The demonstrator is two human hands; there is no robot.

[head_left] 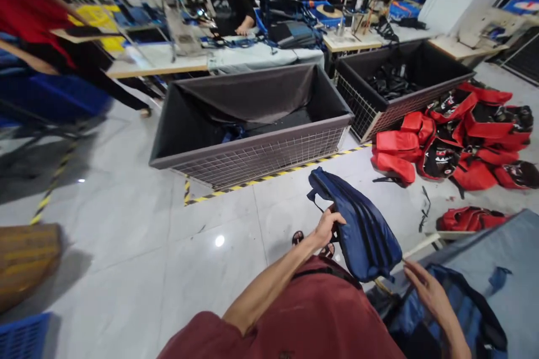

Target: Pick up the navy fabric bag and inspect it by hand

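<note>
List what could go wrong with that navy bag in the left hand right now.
1. The left hand grips the navy bag at one edge only, so it may slip to the floor.
2. The right hand is open and off the bag, giving no support.
3. Its loose strap dangles and might snag on the wire bin ahead.

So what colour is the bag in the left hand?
Navy blue bag, held by the left hand; head view.

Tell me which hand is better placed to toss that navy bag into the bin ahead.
Left, likely. The left hand already grips the navy bag on the side facing the wire bin; the right hand is open, beside it.
</note>
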